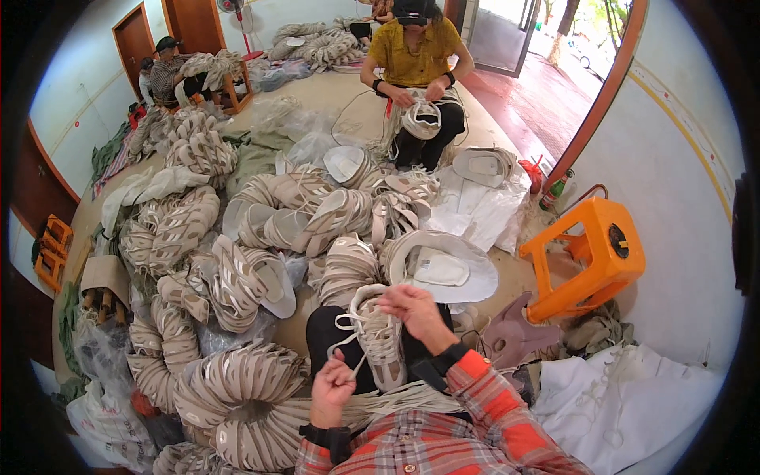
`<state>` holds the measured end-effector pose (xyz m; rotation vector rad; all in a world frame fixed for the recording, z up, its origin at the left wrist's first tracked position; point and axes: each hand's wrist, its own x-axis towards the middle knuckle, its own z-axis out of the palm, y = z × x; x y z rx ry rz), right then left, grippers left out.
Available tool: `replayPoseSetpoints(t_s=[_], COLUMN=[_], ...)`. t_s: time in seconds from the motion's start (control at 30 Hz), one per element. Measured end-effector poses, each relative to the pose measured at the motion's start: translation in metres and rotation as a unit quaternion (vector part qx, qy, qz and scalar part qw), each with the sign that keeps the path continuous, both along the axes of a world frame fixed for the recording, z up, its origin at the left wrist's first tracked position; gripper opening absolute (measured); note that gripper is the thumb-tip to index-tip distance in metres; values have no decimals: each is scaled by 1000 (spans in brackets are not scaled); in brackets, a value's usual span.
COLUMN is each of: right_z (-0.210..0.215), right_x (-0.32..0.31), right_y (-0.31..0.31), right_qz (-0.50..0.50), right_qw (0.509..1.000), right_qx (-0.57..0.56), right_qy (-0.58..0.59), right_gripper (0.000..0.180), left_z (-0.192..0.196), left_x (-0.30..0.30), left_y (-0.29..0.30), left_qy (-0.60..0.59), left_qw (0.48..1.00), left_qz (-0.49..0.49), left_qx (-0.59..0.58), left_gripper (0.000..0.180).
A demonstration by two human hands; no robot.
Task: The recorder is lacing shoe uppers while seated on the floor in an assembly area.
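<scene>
A beige and white shoe upper (380, 339) lies lengthwise between my dark-trousered knees, laced across its front. A pale shoelace (346, 321) loops out from its left side. My left hand (334, 385), low and left of the upper, is closed on a length of this shoelace. At the upper's top right, my right hand (417, 313) is closed in a pinch, fingertips touching the edge near the eyelets. What those fingertips grip is too small to make out. A bundle of long pale laces (396, 402) lies across my lap.
Stacked rings of shoe uppers (245, 404) crowd the floor to my left and ahead. An orange stool (606, 249) stands at right, beside white cloth (625, 404). A wide-brimmed pale stack (463, 269) sits just ahead. Across from me, a seated person (419, 59) handles another upper.
</scene>
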<state>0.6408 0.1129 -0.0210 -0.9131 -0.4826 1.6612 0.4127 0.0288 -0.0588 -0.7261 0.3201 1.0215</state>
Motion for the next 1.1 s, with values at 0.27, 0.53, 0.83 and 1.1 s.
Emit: replayPoseSetpoints(t_s=[0.27,0.53,0.83,1.1], right_z=[67,121,142,51], right_x=[118,145,166,167], right_y=[-9,-33,-56,-49], right_qz=[-327,-421,-436,-316], right_qw=[936,801,749,645], right_qx=[108,164,147,103], right_qy=[-76,-394,-476,-688], right_gripper=[13,17,15,14], left_z=[-7,-7,41,44], left_x=[54,42,80,129], left_y=[38,19,50,5], left_qy=[109,180,748,659], left_qw=[989,976,319,12], left_qz=[-99,-95,-187,-168], left_qx=[27,79,551,733], left_gripper=[13,15,34,17])
